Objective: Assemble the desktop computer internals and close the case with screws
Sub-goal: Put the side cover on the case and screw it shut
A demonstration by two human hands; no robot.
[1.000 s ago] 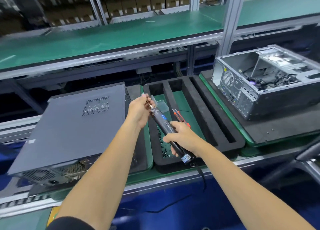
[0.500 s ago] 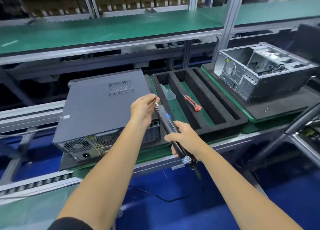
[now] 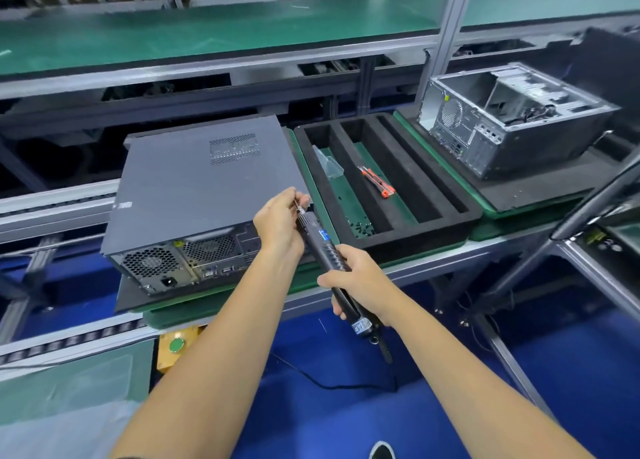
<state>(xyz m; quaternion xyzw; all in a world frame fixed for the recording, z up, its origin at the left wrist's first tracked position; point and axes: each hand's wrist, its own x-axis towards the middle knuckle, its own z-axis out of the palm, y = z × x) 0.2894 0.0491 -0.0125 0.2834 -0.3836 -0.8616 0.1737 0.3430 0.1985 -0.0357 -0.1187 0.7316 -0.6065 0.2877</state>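
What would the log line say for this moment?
right hand: grips electric screwdriver | left hand: pinches at its tip | closed computer case: lying flat | loose screws: in foam tray

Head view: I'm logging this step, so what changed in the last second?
Mostly the view shifted: the closed case now shows its rear panel, and both hands sit nearer its right rear corner than the foam tray. Unchanged: the right hand grips the screwdriver and the left hand pinches at its tip. Nothing was let go.
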